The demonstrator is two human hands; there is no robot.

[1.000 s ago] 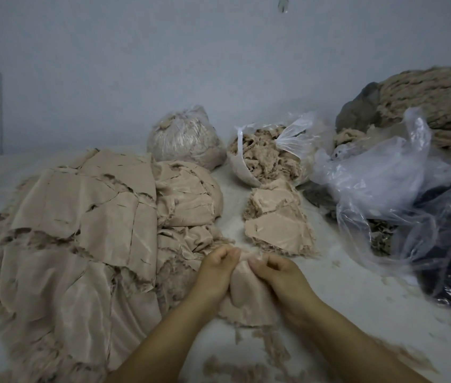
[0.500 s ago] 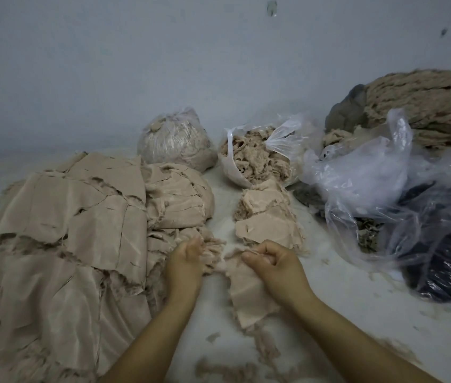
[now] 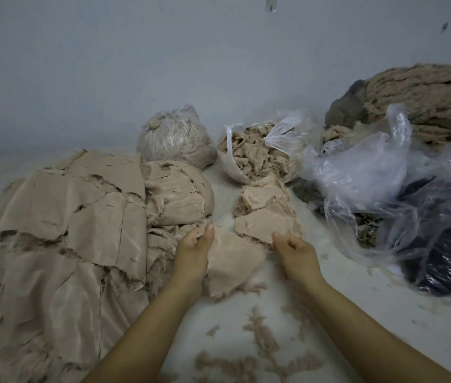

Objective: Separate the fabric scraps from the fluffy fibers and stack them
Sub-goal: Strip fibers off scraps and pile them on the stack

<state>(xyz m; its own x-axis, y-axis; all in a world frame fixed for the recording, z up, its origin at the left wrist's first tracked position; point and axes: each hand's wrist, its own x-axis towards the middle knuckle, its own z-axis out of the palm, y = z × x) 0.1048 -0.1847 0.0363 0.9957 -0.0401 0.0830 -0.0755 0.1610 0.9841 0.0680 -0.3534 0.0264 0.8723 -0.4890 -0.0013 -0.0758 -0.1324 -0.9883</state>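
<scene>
Beige fabric scrap (image 3: 232,261) lies on the white surface (image 3: 357,313). Left hand (image 3: 194,252) has its grip on the scrap's edge. Right hand (image 3: 293,251) is curled, holding nothing.

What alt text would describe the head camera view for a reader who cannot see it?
The left hand holds a beige triangular fabric scrap by its edge, while the right hand pinches the near edge of a small stack of beige fabric scraps. An open clear plastic bag of fluffy beige fibers sits behind.
</scene>
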